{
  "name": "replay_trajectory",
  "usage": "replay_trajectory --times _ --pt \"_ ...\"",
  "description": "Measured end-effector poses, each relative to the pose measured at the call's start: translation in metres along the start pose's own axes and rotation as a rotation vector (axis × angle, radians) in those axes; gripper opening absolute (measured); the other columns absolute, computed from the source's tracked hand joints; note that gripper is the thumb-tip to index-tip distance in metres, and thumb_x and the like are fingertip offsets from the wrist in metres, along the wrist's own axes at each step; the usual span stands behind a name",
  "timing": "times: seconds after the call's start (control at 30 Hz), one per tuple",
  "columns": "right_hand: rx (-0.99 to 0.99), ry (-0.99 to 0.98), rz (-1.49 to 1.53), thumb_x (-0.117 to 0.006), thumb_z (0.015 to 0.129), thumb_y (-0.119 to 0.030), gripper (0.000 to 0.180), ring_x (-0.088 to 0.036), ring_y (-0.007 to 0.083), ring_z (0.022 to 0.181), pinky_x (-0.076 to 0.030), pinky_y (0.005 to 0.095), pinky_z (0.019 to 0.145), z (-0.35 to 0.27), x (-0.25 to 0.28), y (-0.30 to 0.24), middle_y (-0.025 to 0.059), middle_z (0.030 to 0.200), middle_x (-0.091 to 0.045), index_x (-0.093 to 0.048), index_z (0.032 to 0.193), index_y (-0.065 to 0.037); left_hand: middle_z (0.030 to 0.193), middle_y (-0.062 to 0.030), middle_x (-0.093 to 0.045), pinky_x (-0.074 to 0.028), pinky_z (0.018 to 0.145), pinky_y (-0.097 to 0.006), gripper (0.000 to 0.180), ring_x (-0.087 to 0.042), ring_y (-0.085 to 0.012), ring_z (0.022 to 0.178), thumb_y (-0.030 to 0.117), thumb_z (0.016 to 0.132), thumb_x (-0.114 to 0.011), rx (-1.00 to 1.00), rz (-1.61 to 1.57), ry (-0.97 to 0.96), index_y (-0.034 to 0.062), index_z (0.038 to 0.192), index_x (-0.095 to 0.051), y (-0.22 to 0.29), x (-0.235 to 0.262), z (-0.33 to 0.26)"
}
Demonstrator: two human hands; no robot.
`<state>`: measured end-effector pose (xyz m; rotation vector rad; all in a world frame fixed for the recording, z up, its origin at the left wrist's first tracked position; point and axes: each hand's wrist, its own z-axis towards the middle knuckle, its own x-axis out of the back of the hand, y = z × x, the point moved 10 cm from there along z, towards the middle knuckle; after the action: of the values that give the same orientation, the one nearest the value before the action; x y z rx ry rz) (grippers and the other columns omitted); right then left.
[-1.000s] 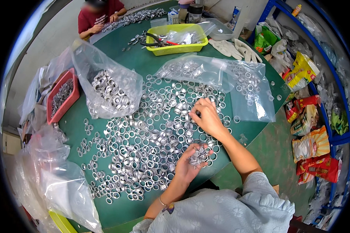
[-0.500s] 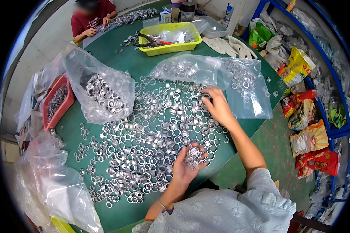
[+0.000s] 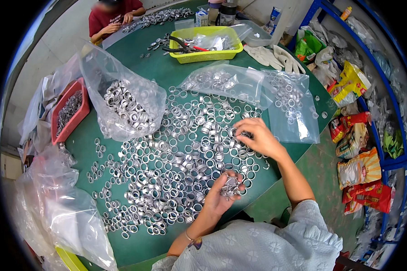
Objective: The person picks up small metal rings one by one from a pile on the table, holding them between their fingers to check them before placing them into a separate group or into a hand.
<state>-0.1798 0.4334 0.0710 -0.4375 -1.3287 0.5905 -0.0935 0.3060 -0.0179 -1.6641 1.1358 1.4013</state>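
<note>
Small silvery metal rings (image 3: pixel 167 174) lie in a wide, loose heap over the green table. Low at the table's near edge, my left hand (image 3: pixel 218 198) is turned palm up, its fingers curled round several metal rings (image 3: pixel 230 186). My right hand (image 3: pixel 261 139) reaches in from the right, over the heap's right side. Its thumb and fingers are pinched together on a metal ring, mostly hidden by the fingertips. Left of the heap, a clear plastic bag (image 3: pixel 142 97) lies with many rings inside. Beyond my right hand are flat clear bags (image 3: pixel 298 131) holding more rings.
A yellow basket (image 3: pixel 203 57) with black-handled pliers stands at the back, beside white gloves (image 3: pixel 262 55). A red bin (image 3: pixel 85 108) sits left, near crumpled plastic bags (image 3: pixel 72 217). A person in a dark red shirt (image 3: pixel 101 25) works at the far left. Blue shelving (image 3: pixel 389 162) fills the right.
My right hand has drawn a little nearer, and its fingers have closed into a pinch. The left hand still holds its rings, slightly more curled. The whole view has shifted slightly.
</note>
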Motion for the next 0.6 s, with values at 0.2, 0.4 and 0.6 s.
replay_trajectory --times 0.2,0.4,0.6 --pt "-0.176 0.272 0.014 -0.058 0.081 -0.014 0.020 -0.060 0.0338 0.081 -0.045 0.0377 0.074 0.049 0.015 0.042 0.0167 0.087 -0.064 -0.062 0.096 -0.001 0.105 -0.0152 -0.053 -0.057 0.062 -0.032 0.030 -0.060 -0.0289 0.094 0.029 0.087 -0.057 0.019 0.173 -0.107 0.0051 0.104 -0.052 -0.002 -0.007 -0.002" --pt "-0.124 0.040 -0.156 -0.060 0.079 -0.016 0.017 -0.058 0.0362 0.077 -0.044 0.0408 0.070 0.089 -0.011 0.068 0.0194 0.082 -0.062 -0.061 0.088 -0.002 0.109 -0.0184 -0.053 -0.058 0.063 -0.035 0.035 -0.059 -0.0319 0.096 0.028 0.087 -0.057 0.056 0.094 -0.220 0.0037 0.111 -0.052 -0.006 -0.011 -0.001" --pt "-0.156 0.304 0.106 -0.062 0.078 -0.013 0.016 -0.058 0.0307 0.075 -0.044 0.0370 0.069 0.053 0.021 0.055 0.0134 0.082 -0.061 -0.059 0.088 -0.001 0.122 -0.0218 -0.047 -0.058 0.069 -0.040 0.041 -0.052 -0.0388 0.107 0.029 0.088 -0.053 0.025 0.057 -0.128 0.0079 0.122 -0.048 -0.003 0.004 0.000"
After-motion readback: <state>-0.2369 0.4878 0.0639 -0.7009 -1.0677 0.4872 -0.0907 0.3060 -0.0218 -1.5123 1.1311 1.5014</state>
